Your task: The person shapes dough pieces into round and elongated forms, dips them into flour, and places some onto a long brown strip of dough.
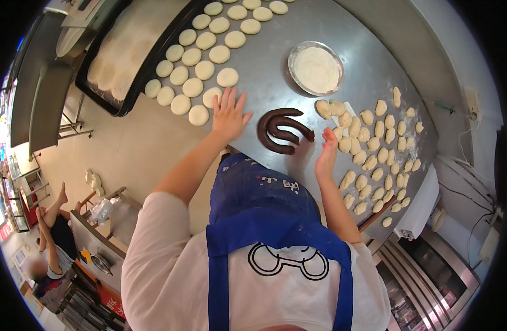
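My left hand (pixel 229 117) is open, its fingers spread at the near edge of the flattened dough rounds (pixel 192 87). Its fingertips are beside the nearest round (pixel 212 97); whether they touch it I cannot tell. Edge-on, with fingers stretched out, my right hand (pixel 326 156) shows at the left side of the small dough pieces (pixel 373 143). No object shows in either hand. Between the two hands lies a dark brown rope of paste (pixel 263 131), bent into curves on the metal table (pixel 264 66).
A metal bowl of white flour (pixel 316 68) stands beyond the paste. To the left is a large black-rimmed tray (pixel 113 60). A rolling pin (pixel 373 219) partly shows near my right forearm. Far left, another person (pixel 52 248) sits by a table.
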Demonstrator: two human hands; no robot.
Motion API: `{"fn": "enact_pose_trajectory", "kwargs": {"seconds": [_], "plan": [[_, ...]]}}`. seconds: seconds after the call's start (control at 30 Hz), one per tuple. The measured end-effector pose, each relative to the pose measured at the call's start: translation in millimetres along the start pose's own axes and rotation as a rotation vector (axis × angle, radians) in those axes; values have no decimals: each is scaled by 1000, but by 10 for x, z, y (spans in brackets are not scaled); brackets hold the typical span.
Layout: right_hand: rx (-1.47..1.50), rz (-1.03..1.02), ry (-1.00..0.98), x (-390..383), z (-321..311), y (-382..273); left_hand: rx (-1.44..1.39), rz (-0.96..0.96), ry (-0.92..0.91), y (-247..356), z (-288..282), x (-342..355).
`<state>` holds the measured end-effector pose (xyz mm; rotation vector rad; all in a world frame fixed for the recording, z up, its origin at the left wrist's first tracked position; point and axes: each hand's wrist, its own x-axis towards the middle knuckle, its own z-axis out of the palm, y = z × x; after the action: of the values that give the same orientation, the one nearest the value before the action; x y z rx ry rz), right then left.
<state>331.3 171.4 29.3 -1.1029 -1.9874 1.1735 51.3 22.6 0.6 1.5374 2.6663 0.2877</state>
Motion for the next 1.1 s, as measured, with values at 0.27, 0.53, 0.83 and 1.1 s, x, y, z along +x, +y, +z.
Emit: {"fn": "enact_pose_trajectory", "kwargs": {"seconds": [0.27,0.53,0.83,1.1], "plan": [[-86,-158,-34,-71,45,-344,-68,-38,-74,-87,-24,126],[-103,-161,-56,6,69,-372,15,87,-93,-52,-2,154],[-164,-197,-166,-85,161,-593,-101,-43,-111,-28,-34,63],[-155,-161,-130,-20,153,-551,-222,-15,-177,-194,-96,-384]]}}
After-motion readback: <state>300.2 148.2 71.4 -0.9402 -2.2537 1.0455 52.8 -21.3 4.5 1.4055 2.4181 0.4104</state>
